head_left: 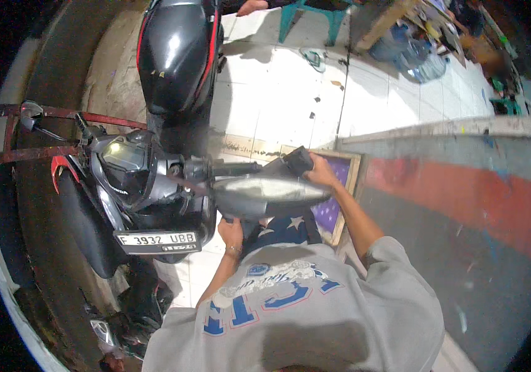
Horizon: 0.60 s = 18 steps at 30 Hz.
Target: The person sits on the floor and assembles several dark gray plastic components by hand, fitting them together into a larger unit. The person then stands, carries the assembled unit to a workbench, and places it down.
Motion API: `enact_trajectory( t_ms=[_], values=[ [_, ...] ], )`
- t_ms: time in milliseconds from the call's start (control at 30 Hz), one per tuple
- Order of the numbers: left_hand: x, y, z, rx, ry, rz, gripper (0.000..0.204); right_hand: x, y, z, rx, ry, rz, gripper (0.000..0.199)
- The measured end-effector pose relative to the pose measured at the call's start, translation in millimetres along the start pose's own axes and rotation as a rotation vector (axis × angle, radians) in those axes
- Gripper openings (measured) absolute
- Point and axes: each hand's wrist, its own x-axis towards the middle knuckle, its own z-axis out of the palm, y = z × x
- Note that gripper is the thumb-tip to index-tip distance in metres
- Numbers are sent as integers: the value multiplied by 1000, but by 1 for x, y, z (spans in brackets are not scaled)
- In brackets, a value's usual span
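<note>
A long dark grey panel (272, 201) with a glossy pale strip lies at the centre, in front of the person's grey shirt (315, 297). The right hand (321, 172), at 2 o'clock on it, has its fingers clamped on the panel's black end. The left hand (231, 235) is at the panel's lower edge, at 7 o'clock; its fingers are partly hidden, so I cannot tell whether they grip. A parked motorcycle (126, 167) stands at 9 o'clock, a black seat (175, 59) at 11, and clear plastic bottles (423, 65) at 2. A striped wall (464, 192) fills 3 o'clock.
</note>
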Motion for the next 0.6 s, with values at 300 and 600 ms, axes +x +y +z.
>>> enact_trajectory(
  t_ms=[300, 600],
  values=[
    [6, -19, 56, -675, 138, -56, 16, 79, -21, -23, -139, -172, -184, 44],
    [28, -42, 102, -787, 396, 42, 16, 126, -37, -27, -94, -315, -175, 40]
  ],
)
